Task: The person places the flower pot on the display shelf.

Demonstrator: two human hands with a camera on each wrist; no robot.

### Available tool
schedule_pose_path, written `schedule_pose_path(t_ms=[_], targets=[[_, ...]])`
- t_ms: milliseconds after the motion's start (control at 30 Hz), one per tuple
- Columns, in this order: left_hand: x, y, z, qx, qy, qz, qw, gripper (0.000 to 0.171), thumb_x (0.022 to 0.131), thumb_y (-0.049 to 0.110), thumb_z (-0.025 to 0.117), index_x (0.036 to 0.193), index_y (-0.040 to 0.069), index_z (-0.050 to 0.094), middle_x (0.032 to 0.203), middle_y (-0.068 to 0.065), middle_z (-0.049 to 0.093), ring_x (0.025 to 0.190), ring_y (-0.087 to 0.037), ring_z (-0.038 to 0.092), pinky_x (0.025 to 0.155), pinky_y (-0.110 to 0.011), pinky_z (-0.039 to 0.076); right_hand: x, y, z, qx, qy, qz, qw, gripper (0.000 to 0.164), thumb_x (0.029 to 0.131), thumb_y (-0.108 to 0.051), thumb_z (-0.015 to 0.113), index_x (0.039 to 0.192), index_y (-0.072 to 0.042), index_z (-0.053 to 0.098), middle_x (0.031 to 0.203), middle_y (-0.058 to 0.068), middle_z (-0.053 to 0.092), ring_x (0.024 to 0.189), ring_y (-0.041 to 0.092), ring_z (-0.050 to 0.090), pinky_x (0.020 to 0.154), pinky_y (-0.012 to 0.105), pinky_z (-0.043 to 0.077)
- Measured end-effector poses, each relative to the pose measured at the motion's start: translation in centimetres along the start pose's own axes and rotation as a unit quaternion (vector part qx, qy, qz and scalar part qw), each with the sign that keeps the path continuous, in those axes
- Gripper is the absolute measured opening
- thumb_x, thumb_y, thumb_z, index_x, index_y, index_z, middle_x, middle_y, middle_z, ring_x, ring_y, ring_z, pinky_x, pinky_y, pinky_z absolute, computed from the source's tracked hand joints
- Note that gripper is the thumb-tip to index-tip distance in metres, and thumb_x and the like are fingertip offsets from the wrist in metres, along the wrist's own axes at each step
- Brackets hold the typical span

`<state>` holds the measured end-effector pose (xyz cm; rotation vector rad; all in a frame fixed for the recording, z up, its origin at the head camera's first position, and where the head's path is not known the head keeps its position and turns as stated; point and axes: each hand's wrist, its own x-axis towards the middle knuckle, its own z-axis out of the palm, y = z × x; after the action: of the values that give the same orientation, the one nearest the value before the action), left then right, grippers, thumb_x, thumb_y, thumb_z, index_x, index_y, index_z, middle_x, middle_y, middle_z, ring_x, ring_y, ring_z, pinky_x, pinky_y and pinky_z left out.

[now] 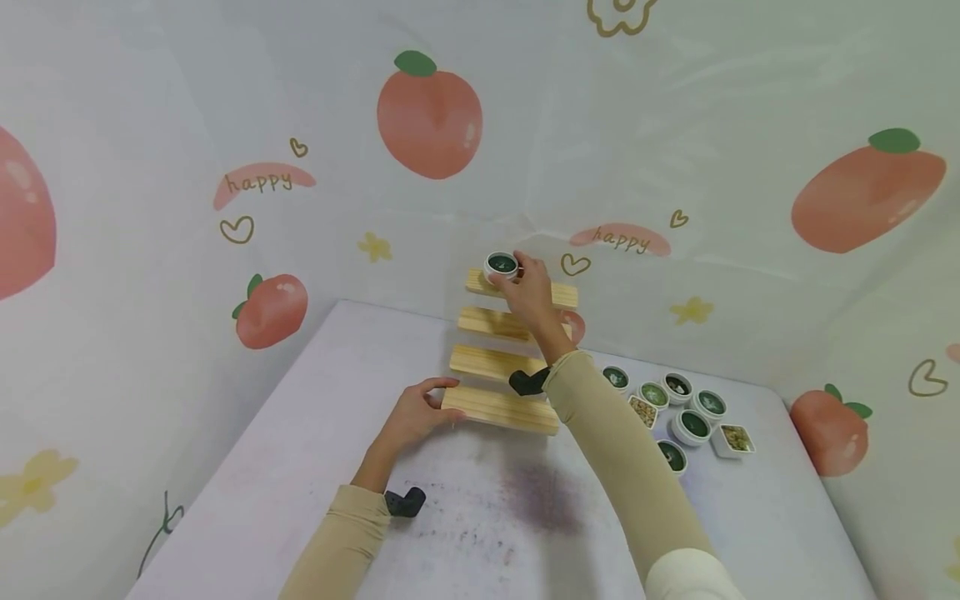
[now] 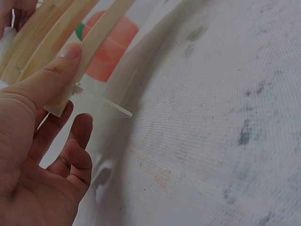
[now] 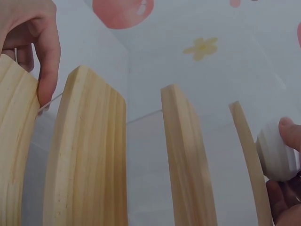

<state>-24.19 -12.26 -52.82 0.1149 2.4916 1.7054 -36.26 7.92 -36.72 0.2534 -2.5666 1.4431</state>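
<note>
A tiered wooden rack (image 1: 491, 407) with several pale slats stands on the table, its slats joined by clear supports. My left hand (image 1: 411, 417) pinches the left end of the lowest slat; in the left wrist view the thumb (image 2: 59, 70) lies on top and fingers are underneath. At the left end of the top slat (image 1: 564, 296), my right hand (image 1: 531, 292) grips a small round white pot (image 1: 501, 265) with a dark green top. From the right wrist view, the pot's base (image 3: 273, 153) appears to touch that slat. Its contents cannot be made out.
Right of the rack stand several round white pots (image 1: 691, 427) with green tops, and square white pots (image 1: 735, 440) with grainy or green contents. Behind, a pale wall sheet (image 1: 510, 192) printed with fruit meets the white table (image 1: 330, 375). My right forearm crosses before the rack.
</note>
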Motion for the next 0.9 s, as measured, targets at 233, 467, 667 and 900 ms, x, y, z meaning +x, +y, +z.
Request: schedule_pose_path(t_ms=[233, 467, 667, 900], targets=[[0.1, -0.1, 0.0, -0.001, -0.004, -0.005, 1.0, 0.062, 0.061, 0.05, 0.086, 0.117, 0.041, 0.062, 0.061, -0.003, 0.059, 0.049, -0.011, 0.041, 0.049, -0.025, 0.035, -0.2, 0.0, -0.3, -0.009, -0.003, 0.012, 1.0, 0.071, 0.092, -0.033, 0.063, 0.15, -0.008, 0.031, 0.138, 0.016, 0.042, 0.115, 0.025, 0.054, 0.095, 0.035, 0.048], [0.1, 0.0, 0.1, 0.006, 0.003, 0.002, 1.0, 0.063, 0.061, 0.049, 0.086, 0.119, 0.039, 0.062, 0.059, -0.001, 0.056, 0.048, -0.01, 0.039, 0.047, -0.025, 0.033, -0.1, 0.3, -0.4, -0.029, -0.01, -0.005, 1.0, 0.07, 0.092, -0.032, 0.063, 0.149, -0.006, 0.031, 0.136, 0.017, 0.046, 0.116, 0.026, 0.054, 0.096, 0.038, 0.047], [-0.1, 0.3, 0.1, 0.007, 0.007, -0.001, 0.9999, 0.064, 0.062, 0.048, 0.086, 0.121, 0.036, 0.063, 0.061, -0.002, 0.056, 0.048, -0.011, 0.04, 0.047, -0.026, 0.034, -0.3, 0.5, -1.0, 0.002, -0.024, -0.001, 1.0, 0.079, 0.088, -0.034, 0.069, 0.15, -0.008, 0.027, 0.142, 0.014, 0.045, 0.123, 0.027, 0.052, 0.101, 0.04, 0.045], [-0.2, 0.2, 0.0, 0.012, 0.008, -0.01, 0.9998, 0.063, 0.062, 0.05, 0.086, 0.119, 0.038, 0.063, 0.06, -0.002, 0.053, 0.048, -0.011, 0.038, 0.046, -0.025, 0.033, -1.4, 0.7, -2.2, 0.022, -0.036, 0.008, 0.999, 0.081, 0.088, -0.034, 0.069, 0.152, -0.011, 0.026, 0.148, 0.012, 0.039, 0.13, 0.03, 0.047, 0.104, 0.042, 0.043]])
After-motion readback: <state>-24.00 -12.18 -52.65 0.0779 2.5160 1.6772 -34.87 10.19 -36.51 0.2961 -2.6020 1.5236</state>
